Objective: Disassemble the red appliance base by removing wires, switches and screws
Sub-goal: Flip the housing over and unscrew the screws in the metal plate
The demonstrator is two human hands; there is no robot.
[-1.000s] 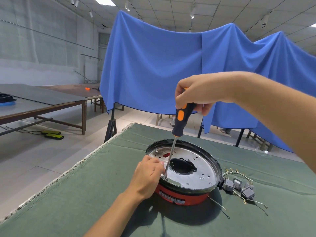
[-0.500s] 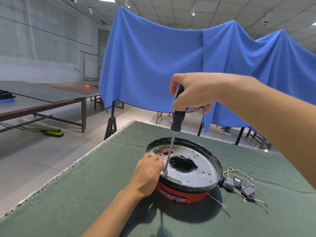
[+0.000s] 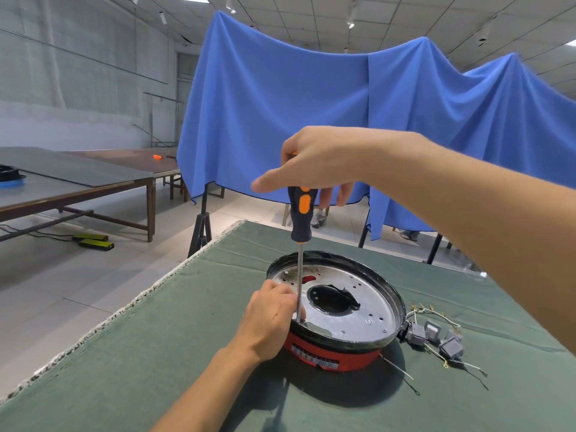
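Observation:
The red appliance base [image 3: 338, 357] sits on the green table cloth, with a black rim and a perforated silver plate [image 3: 367, 310] on top. A dark hole opens in the plate's middle. My right hand [image 3: 314, 163] grips the top of a black and orange screwdriver [image 3: 301, 213]. Its shaft stands nearly upright, tip on the plate's near left edge. My left hand [image 3: 269, 319] grips the base's left rim, fingers curled beside the shaft. Several grey switches with wires [image 3: 436, 338] lie on the cloth right of the base.
The green-covered table [image 3: 156, 353] ends at a frayed edge on the left, with tiled floor beyond. Blue cloth [image 3: 311, 104] hangs on stands behind the table. Other tables [image 3: 78, 179] stand at the far left. Loose wires [image 3: 402, 372] trail from the base toward the front right.
My right hand has turned on the screwdriver handle, thumb now pointing left and the orange grip facing me. The shaft stands more upright. My left hand stays on the rim.

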